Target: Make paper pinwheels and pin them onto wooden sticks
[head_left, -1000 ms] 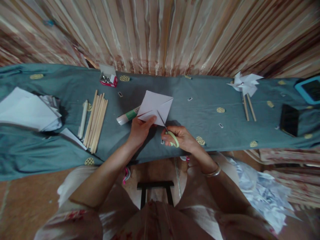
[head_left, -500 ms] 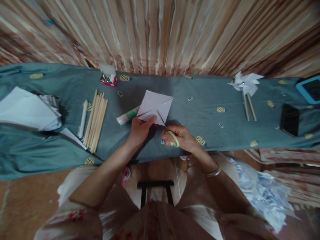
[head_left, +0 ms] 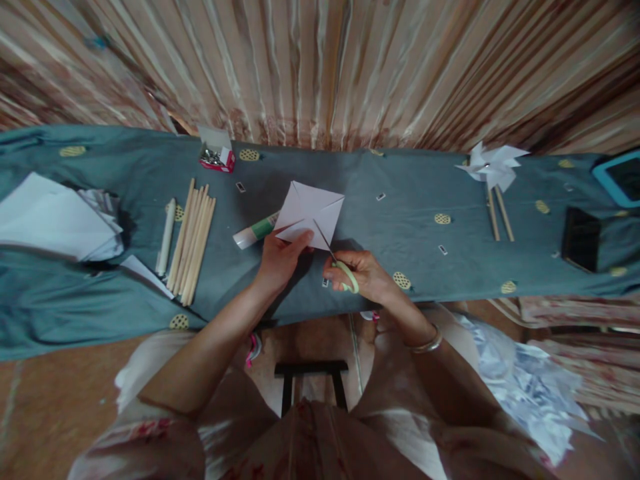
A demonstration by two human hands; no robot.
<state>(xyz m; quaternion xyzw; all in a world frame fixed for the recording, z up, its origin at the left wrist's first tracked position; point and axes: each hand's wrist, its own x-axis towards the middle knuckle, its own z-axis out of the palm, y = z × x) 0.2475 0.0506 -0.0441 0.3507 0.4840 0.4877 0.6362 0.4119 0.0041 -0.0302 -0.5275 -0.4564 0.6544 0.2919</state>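
My left hand (head_left: 284,257) pinches the lower left of a square sheet of white paper (head_left: 320,207), thumb on top. Slits run inward from the paper's corners. In my right hand (head_left: 361,272) is a pair of scissors (head_left: 345,272) with pale green handles, its blades lying along the slit at the paper's lower right corner. A glue stick (head_left: 257,231) with a green and white label lies on the cloth, partly behind the paper and my left hand.
Left of my hands lie several wooden sticks (head_left: 193,243), a white glue-gun-like tube (head_left: 167,237), stacked paper (head_left: 50,220) and a box of metal pins (head_left: 217,159). Rightward are a paper pinwheel (head_left: 493,167), a black phone (head_left: 580,240) and a blue-framed tablet (head_left: 620,179). Paper scraps (head_left: 525,380) hang lower right.
Almost nothing differs. The paper has shifted very slightly, while both hands keep their hold on the paper and the scissors.
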